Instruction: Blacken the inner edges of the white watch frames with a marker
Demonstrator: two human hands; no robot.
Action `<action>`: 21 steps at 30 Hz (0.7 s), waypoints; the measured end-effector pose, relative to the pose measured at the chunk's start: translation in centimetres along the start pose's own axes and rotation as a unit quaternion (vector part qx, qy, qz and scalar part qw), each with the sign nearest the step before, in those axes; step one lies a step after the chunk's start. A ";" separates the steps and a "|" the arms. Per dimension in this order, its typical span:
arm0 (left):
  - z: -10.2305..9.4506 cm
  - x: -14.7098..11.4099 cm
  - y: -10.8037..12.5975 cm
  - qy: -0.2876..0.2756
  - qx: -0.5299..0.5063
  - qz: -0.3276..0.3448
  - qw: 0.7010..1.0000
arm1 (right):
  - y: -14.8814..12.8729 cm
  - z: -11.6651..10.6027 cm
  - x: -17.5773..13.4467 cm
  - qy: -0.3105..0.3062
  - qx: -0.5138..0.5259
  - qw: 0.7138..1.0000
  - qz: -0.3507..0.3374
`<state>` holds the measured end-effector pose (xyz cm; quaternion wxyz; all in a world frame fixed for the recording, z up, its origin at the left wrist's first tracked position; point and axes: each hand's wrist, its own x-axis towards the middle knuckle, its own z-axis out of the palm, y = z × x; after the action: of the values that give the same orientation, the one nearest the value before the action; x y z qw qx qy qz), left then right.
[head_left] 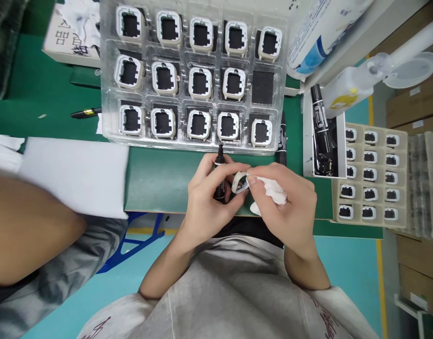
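Head: tray (159, 145) holds white frames (190, 125); box (308, 141) holds marker (320, 113), perhaps small parts (325, 165).

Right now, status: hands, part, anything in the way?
Left hand: gripping white frame, plus black bottle. Right hand: same frame, white cloth. Frame partly hidden by hands. Clear tray close ahead.

The held frame (236, 182) and tissue (274, 189) are white, marker (219, 190) black, tabletop (156, 179) green

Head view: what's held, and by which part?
Left hand: the black pen by its barrel, and the white frame by its rim. Right hand: bunched white cloth, while also touching that rim.
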<state>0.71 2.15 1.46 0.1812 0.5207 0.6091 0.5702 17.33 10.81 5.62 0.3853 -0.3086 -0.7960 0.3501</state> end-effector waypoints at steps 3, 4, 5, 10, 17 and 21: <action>0.0 0.0 0.0 0.000 0.004 0.002 1.000 | -0.1 0.0 0.0 0.000 0.005 1.000 0.005; 0.0 0.0 0.0 0.000 0.004 0.003 1.000 | -0.2 0.0 0.0 -0.001 0.007 1.000 0.006; 0.0 0.0 0.0 0.001 0.003 0.004 1.000 | -0.2 0.0 0.0 -0.001 0.009 1.000 0.008; 0.0 0.0 -0.1 0.002 0.011 0.001 1.000 | -0.4 -0.4 -0.1 0.008 -0.003 1.000 0.030; -0.3 0.0 -0.2 -0.006 -0.051 -0.032 0.998 | 0.0 -1.6 -0.5 0.041 0.045 0.996 0.071; -0.5 0.1 -0.2 -0.006 -0.086 -0.058 0.995 | 0.8 -1.6 -0.8 0.047 0.094 0.989 0.106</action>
<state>0.17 1.99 1.51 0.2618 0.4702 0.5864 0.6055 19.24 11.14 5.32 0.4101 -0.3697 -0.7037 0.4472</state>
